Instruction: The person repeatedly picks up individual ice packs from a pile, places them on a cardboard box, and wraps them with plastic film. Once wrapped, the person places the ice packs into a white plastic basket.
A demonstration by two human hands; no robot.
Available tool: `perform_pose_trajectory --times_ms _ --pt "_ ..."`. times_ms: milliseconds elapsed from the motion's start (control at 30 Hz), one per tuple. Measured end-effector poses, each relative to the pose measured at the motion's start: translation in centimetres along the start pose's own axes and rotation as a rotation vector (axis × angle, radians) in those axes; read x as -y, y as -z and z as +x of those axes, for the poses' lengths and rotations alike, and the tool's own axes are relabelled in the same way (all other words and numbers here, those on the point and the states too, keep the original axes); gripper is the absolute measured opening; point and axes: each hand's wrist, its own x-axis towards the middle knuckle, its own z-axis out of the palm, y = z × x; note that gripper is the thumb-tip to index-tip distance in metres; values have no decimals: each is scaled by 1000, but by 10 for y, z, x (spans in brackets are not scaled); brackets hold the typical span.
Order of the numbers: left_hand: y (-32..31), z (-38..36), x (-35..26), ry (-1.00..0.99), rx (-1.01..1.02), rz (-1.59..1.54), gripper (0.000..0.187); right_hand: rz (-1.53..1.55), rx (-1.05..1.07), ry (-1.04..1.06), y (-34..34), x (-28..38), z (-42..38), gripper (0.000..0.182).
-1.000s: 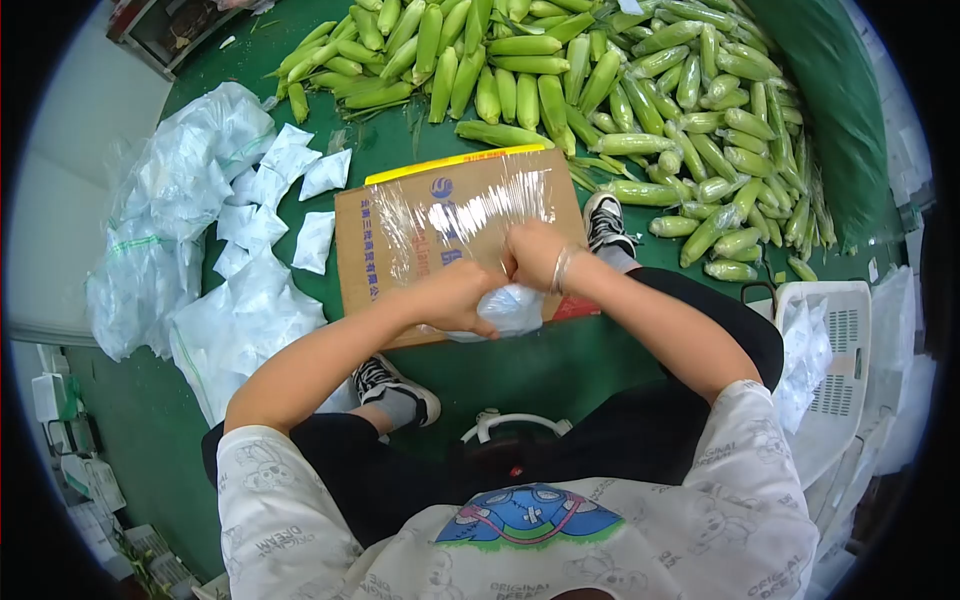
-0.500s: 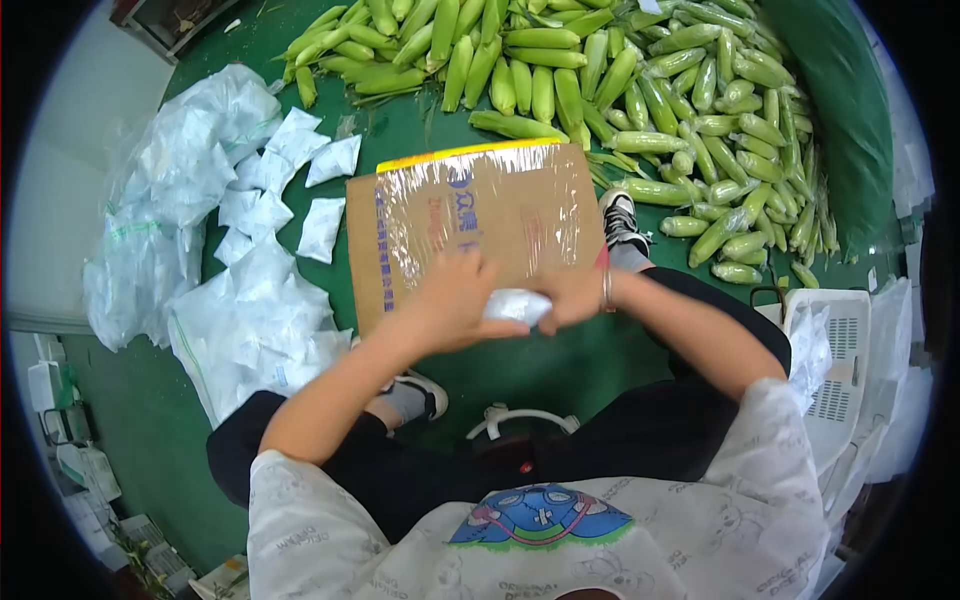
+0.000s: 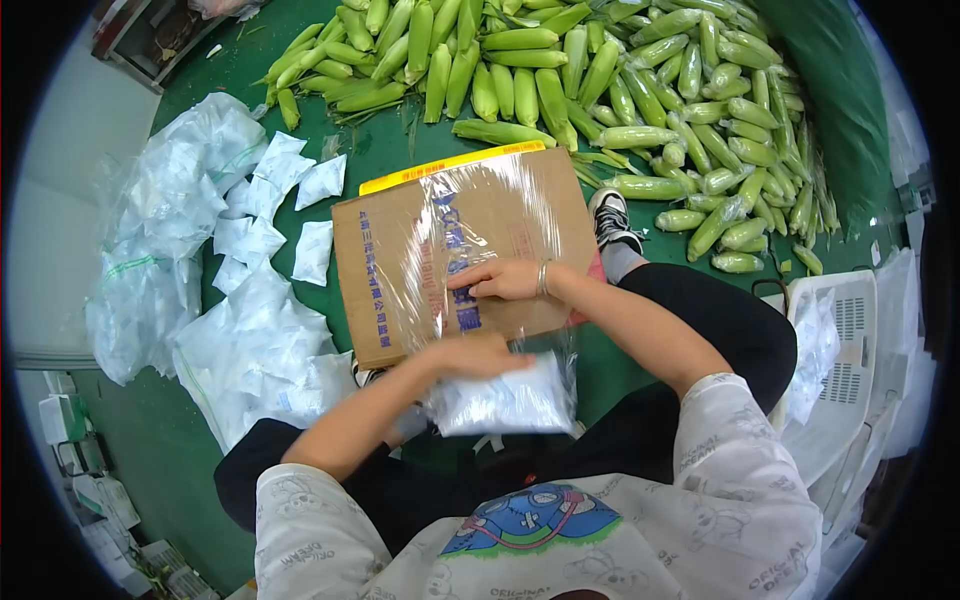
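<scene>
A cardboard box (image 3: 395, 255) stands before me with shiny clear plastic film over its top. My right hand (image 3: 505, 281) rests on the film, index finger stretched out to the left and the other fingers partly curled. Nearer my body, a white ice pack (image 3: 515, 402) lies under or inside clear film at the box's near edge. My left hand (image 3: 465, 357) is at the pack's upper edge; its fingers are smeared by motion, so their grip does not show.
More ice packs (image 3: 312, 252) lie loose on the green floor at left, beside full plastic bags (image 3: 165, 250). Unwrapped corn (image 3: 525, 90) is heaped behind the box, film-wrapped corn (image 3: 745, 150) to its right. A white crate (image 3: 845, 340) stands at my right.
My hands have moved apart: the right up and left onto the film, the left down towards me. The white pack, earlier between both hands, now lies nearer my body under spread film.
</scene>
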Motion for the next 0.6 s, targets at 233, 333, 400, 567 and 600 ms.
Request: perform_pose_trajectory --times_ms 233,333,400,567,600 --pt "-208 -4 -26 -287 771 -1276 41 -418 -295 170 -49 35 -33 48" --pt "-221 -27 -13 -170 386 -1524 55 41 -212 57 -89 77 -97 40" --pt "-245 19 27 -135 716 -2284 74 153 -285 210 -117 105 -136 35" --pt "-168 -45 -34 -489 -64 -1741 88 378 -1155 -285 -134 63 -155 40" --pt "-168 -60 -38 -471 -406 -1536 80 450 -1232 -363 -122 45 -157 43"
